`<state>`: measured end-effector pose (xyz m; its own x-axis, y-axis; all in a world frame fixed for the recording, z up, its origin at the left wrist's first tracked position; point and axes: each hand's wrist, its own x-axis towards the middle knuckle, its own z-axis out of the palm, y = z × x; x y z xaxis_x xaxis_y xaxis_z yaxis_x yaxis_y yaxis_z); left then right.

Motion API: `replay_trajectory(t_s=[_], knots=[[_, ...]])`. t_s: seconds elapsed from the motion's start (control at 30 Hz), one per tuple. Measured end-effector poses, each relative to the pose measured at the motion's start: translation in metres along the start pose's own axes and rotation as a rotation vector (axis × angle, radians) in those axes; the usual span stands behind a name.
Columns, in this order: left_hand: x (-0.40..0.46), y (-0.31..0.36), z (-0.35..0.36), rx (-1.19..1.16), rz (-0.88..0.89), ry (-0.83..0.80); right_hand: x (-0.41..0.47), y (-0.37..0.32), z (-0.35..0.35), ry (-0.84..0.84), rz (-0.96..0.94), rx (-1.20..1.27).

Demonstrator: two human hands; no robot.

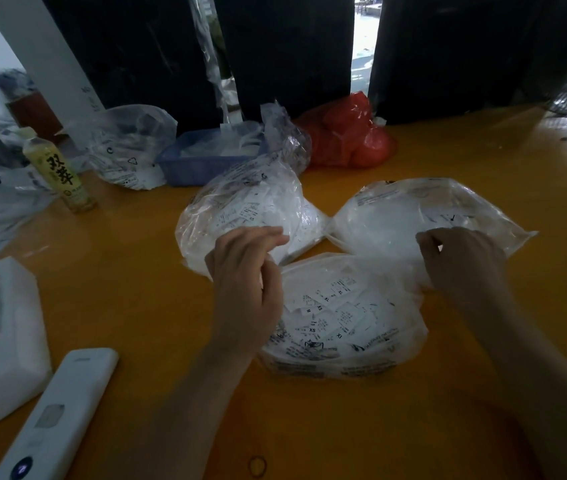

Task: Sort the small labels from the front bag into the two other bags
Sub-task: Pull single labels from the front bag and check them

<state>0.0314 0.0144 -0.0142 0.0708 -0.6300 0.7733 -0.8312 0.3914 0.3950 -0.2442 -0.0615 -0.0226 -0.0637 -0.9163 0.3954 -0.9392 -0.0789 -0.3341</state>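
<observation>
labels [330,313] printed with sizes like xs, m and xl lie heaped in the front bag [344,341], which sits on the yellow surface [136,289] between both hands and just nearer the person than their fingertips. going left to right: the left hand [245,285] hovers at that bag's left edge, fingers loosely curled with the tips drawn together; whether it pinches a label i cannot tell. beyond it the left rear bag [240,216] holds a thick pile of white labels. the right rear bag [413,216] looks sparser, mostly pale plastic with a few slips. the right hand [462,261] rests at this bag's near edge, fingers bent as if pinching something small; what, i cannot tell
</observation>
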Motion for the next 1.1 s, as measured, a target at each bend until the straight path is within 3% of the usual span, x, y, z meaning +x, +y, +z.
replay_trajectory(t_s=[0.3, 0.5, 0.7, 0.87, 1.1], knots=[[-0.011, 0.007, 0.012, -0.228, -0.035, -0.103, -0.004, -0.011, -0.014, 0.079, 0.051, 0.362], [-0.015, 0.010, 0.015, -0.291, -0.065, -0.168, -0.006, -0.009, -0.012, 0.046, -0.026, 0.188], [-0.015, 0.011, 0.016, -0.291, -0.077, -0.186, -0.005, -0.009, -0.011, -0.067, 0.095, 0.211], [-0.015, 0.011, 0.016, -0.291, -0.067, -0.193, -0.005, -0.011, -0.015, -0.054, 0.126, 0.271], [-0.016, 0.011, 0.015, -0.284, -0.065, -0.187, -0.006, -0.006, -0.014, 0.030, 0.015, 0.135]])
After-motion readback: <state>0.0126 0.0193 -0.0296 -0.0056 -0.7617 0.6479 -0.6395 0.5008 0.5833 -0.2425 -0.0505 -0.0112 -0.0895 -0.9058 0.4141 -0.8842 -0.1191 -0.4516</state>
